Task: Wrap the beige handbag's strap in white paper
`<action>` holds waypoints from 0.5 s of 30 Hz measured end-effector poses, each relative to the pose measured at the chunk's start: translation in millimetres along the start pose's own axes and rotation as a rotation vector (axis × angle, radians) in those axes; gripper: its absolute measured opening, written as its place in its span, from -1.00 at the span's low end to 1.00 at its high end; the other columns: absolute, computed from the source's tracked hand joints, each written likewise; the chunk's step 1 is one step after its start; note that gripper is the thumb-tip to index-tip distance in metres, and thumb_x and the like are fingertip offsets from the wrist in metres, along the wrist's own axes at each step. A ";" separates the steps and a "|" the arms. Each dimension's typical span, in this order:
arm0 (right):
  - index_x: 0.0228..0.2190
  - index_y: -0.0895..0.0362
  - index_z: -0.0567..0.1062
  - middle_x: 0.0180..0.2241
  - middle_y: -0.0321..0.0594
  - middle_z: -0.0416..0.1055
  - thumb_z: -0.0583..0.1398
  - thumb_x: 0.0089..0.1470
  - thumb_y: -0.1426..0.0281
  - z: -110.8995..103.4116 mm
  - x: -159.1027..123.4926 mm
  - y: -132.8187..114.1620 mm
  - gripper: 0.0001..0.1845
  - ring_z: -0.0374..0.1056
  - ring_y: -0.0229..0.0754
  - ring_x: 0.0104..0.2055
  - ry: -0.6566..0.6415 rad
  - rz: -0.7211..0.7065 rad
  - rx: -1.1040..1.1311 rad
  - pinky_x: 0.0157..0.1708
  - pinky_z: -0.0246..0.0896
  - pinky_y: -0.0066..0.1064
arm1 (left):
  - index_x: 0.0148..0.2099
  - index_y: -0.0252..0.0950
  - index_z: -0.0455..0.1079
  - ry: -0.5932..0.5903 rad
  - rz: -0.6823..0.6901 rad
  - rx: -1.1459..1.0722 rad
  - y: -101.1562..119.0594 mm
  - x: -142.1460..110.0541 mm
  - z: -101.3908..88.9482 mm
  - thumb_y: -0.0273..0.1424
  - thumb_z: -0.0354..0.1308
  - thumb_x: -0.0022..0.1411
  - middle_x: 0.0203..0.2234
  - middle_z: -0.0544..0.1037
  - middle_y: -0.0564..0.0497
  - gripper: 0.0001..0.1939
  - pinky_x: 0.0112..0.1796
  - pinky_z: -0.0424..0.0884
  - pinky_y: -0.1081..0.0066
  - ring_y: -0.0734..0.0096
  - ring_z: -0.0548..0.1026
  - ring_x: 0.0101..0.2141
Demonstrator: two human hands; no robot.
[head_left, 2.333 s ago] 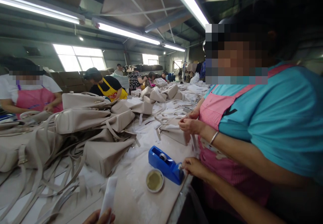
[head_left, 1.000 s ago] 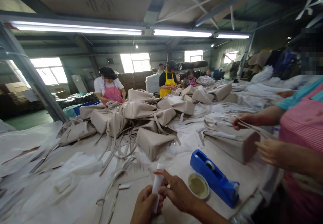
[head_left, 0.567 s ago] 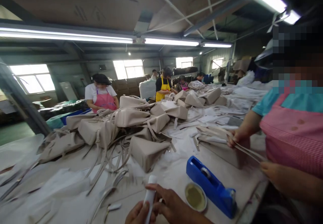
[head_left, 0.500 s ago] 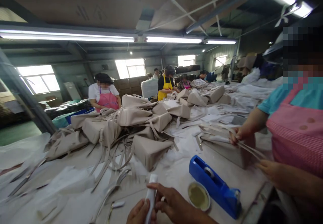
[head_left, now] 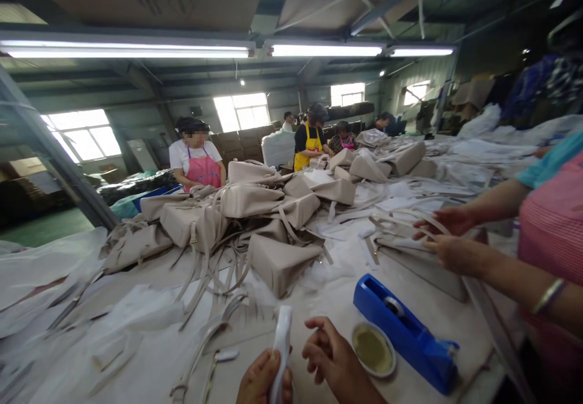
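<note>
At the bottom centre, my left hand [head_left: 260,380] is closed around a narrow white strip [head_left: 283,325], which looks like a bag strap wrapped in white material. It stands nearly upright, its top end above my thumb. Just to the right is my right hand [head_left: 331,358], its fingers loosely bent and apart, with nothing visible in them. A gap separates it from the strip. On the table left of my hands lies a beige strap [head_left: 207,338] with a metal buckle. Beside it is a short white-wrapped piece [head_left: 226,355].
A blue tape dispenser [head_left: 405,334] and a round dish [head_left: 374,349] sit right of my hands. Beige handbags [head_left: 282,264] are piled ahead, with white sheets [head_left: 136,319] at left. A co-worker's hands [head_left: 449,234] hold straps of another bag at right. Other people work farther back.
My right hand has come off the white strip and moved right, its fingers opening. My left hand keeps its hold. The co-worker's hands have drawn together at the bag straps.
</note>
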State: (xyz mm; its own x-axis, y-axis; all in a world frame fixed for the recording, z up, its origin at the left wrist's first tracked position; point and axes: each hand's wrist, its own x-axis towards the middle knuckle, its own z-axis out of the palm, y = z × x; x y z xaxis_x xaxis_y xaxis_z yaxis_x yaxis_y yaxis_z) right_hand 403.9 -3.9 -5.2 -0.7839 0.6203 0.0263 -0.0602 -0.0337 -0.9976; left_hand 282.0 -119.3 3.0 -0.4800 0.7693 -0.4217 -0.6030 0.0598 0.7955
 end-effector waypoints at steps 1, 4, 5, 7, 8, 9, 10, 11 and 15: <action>-0.18 0.16 0.33 -0.40 -0.25 0.37 0.14 0.07 0.15 4.0 -1.1 3.3 -0.62 0.30 -0.29 -0.45 0.001 0.050 0.073 -0.58 0.21 -0.53 | -0.25 -0.39 0.40 -0.004 -0.002 -0.002 0.2 -0.4 0.4 -0.11 0.36 -0.12 -0.68 0.38 0.07 -0.50 -0.66 0.13 0.60 0.61 0.27 -0.70; -0.42 0.20 0.33 -0.47 -0.27 0.33 0.18 -0.02 0.01 18.2 -0.1 8.6 -0.54 0.23 -0.35 -0.52 -0.065 0.145 0.217 -0.64 0.12 -0.56 | -0.33 -0.38 0.38 -0.047 -0.001 0.004 0.0 -0.9 0.4 -0.12 0.37 -0.12 -0.68 0.37 0.09 -0.54 -0.65 0.18 0.58 0.62 0.27 -0.71; -0.46 0.20 0.31 -0.52 -0.30 0.31 0.20 -0.04 0.00 22.4 1.0 9.1 -0.52 0.20 -0.37 -0.56 -0.069 0.155 0.238 -0.65 0.08 -0.57 | -0.34 -0.39 0.37 -0.063 0.001 0.008 -0.3 -1.1 0.1 -0.12 0.37 -0.11 -0.68 0.37 0.09 -0.55 -0.64 0.19 0.58 0.63 0.26 -0.71; -0.49 0.18 0.27 -0.59 -0.34 0.30 0.23 -0.08 0.01 29.8 2.1 10.6 -0.52 0.15 -0.41 -0.62 -0.056 0.146 0.272 -0.66 0.02 -0.58 | -0.34 -0.39 0.37 -0.074 0.006 0.013 -1.1 -2.0 -0.7 -0.13 0.37 -0.10 -0.68 0.37 0.09 -0.56 -0.64 0.21 0.57 0.62 0.27 -0.70; -0.50 0.18 0.26 -0.61 -0.34 0.31 0.23 -0.08 0.02 33.5 1.5 12.5 -0.52 0.13 -0.42 -0.63 -0.049 0.135 0.290 -0.65 -0.01 -0.58 | -0.33 -0.39 0.37 -0.068 0.009 0.011 -1.2 -2.8 -1.1 -0.14 0.37 -0.09 -0.67 0.38 0.08 -0.56 -0.63 0.21 0.57 0.62 0.28 -0.70; -0.49 0.18 0.26 -0.61 -0.34 0.33 0.23 -0.07 0.03 37.6 0.0 15.0 -0.53 0.13 -0.42 -0.64 -0.051 0.122 0.310 -0.64 -0.02 -0.58 | -0.32 -0.38 0.37 -0.053 0.014 0.007 -0.9 -3.8 -1.3 -0.15 0.37 -0.10 -0.67 0.38 0.08 -0.57 -0.64 0.21 0.57 0.61 0.29 -0.69; -0.49 0.18 0.27 -0.60 -0.33 0.35 0.23 -0.07 0.04 42.0 -2.1 17.6 -0.54 0.14 -0.42 -0.63 -0.058 0.109 0.333 -0.63 -0.02 -0.58 | -0.31 -0.38 0.37 -0.036 0.017 0.000 0.0 -5.1 -0.9 -0.15 0.38 -0.10 -0.67 0.38 0.08 -0.56 -0.64 0.20 0.57 0.60 0.29 -0.69; -0.48 0.18 0.27 -0.59 -0.32 0.36 0.23 -0.06 0.04 46.3 -4.3 19.1 -0.54 0.15 -0.42 -0.62 -0.072 0.097 0.355 -0.62 -0.01 -0.58 | -0.31 -0.38 0.38 -0.023 0.017 -0.007 1.8 -6.6 0.3 -0.16 0.38 -0.12 -0.67 0.38 0.09 -0.56 -0.64 0.20 0.57 0.60 0.28 -0.69; -0.49 0.16 0.28 -0.63 -0.35 0.33 0.16 -0.04 -0.08 33.9 7.9 -11.0 -0.48 0.24 -0.36 -0.62 -0.134 0.055 0.215 -0.64 0.04 -0.56 | -0.35 -0.37 0.42 0.107 0.020 0.029 15.7 -19.3 19.5 -0.20 0.42 -0.18 -0.70 0.36 0.06 -0.58 -0.65 0.23 0.52 0.56 0.28 -0.70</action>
State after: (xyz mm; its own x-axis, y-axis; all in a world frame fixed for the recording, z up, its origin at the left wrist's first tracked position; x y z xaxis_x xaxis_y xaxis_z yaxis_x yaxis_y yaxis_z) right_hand 377.4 -25.2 8.1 -0.8635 0.5043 -0.0050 -0.1341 -0.2392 -0.9617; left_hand 294.2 -120.8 32.1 -0.5579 0.6985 -0.4481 -0.5748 0.0643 0.8158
